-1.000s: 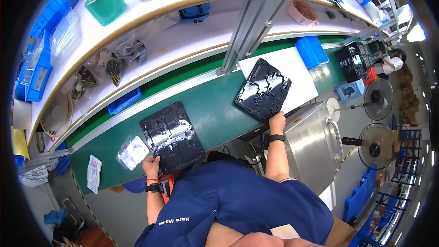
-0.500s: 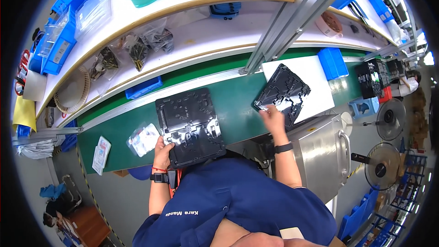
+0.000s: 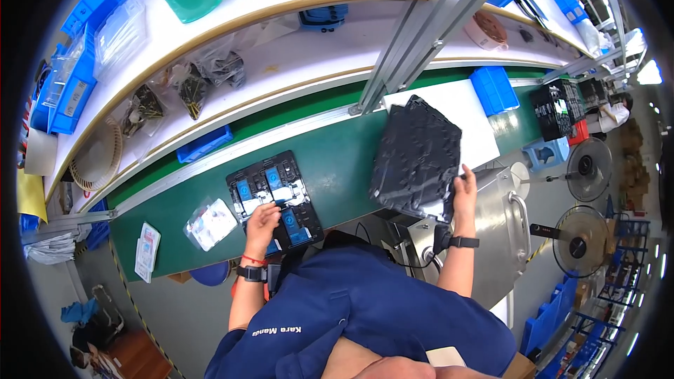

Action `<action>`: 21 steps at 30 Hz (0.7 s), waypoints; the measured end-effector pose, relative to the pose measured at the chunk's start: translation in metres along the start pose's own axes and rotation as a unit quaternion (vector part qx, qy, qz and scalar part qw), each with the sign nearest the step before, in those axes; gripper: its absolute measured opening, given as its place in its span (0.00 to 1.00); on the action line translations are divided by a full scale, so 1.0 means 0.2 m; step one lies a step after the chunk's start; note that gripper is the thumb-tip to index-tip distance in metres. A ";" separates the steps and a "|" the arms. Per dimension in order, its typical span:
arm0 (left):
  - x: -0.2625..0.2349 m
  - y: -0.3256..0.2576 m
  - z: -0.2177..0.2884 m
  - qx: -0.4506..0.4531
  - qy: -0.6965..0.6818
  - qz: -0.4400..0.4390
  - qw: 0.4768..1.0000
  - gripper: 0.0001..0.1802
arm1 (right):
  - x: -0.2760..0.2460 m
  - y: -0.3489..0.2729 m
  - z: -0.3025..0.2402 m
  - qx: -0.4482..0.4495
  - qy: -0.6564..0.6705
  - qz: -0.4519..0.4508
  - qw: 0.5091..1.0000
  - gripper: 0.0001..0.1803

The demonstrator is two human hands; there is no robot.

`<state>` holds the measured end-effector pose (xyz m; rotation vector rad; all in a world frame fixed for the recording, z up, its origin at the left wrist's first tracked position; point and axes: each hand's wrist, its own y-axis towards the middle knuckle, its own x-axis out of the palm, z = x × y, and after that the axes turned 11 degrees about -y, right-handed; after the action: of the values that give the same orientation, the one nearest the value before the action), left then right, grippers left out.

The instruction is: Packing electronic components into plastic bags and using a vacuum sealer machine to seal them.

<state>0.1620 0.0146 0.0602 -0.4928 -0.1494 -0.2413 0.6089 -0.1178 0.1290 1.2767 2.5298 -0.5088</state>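
Note:
At the right, a black moulded plastic tray [image 3: 418, 154] lies tilted over the white board, and my right hand [image 3: 463, 196] grips its right edge. It covers whatever lies beneath it. On the left of the green bench sits another black tray [image 3: 303, 189] holding several blue-faced parts [image 3: 279, 177] in its recesses. Over the near left side of that tray is my left hand [image 3: 262, 226], fingers curled and tips together. Whether something small is pinched there cannot be made out.
A clear bag with white contents [image 3: 210, 224] and a white packet [image 3: 147, 253] lie on the bench at left. A blue bin [image 3: 493, 90] stands at the board's far corner. A metal upright [image 3: 411, 42] rises behind the bench, and a steel cabinet [image 3: 484, 228] stands at right.
The black tray my left hand held has gone to the right, into my right hand, over the other dark tray. The tray with blue parts at left is now uncovered.

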 end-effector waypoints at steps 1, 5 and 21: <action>-0.06 -0.01 -0.01 0.008 0.026 0.022 0.999 0.13 | -0.02 0.05 0.03 -0.021 -0.028 0.031 0.999 0.22; -0.25 -0.02 -0.04 0.031 0.075 0.093 0.992 0.07 | -0.02 0.41 0.42 -0.001 -0.238 0.080 0.968 0.21; -0.59 -0.17 -0.18 0.031 0.119 0.246 0.961 0.05 | 0.30 0.34 0.26 0.091 -0.504 0.009 0.859 0.45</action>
<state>0.0420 -0.0094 0.0213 -0.4199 0.2016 0.1930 0.6333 -0.0589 0.0454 0.7426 1.5923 -1.0833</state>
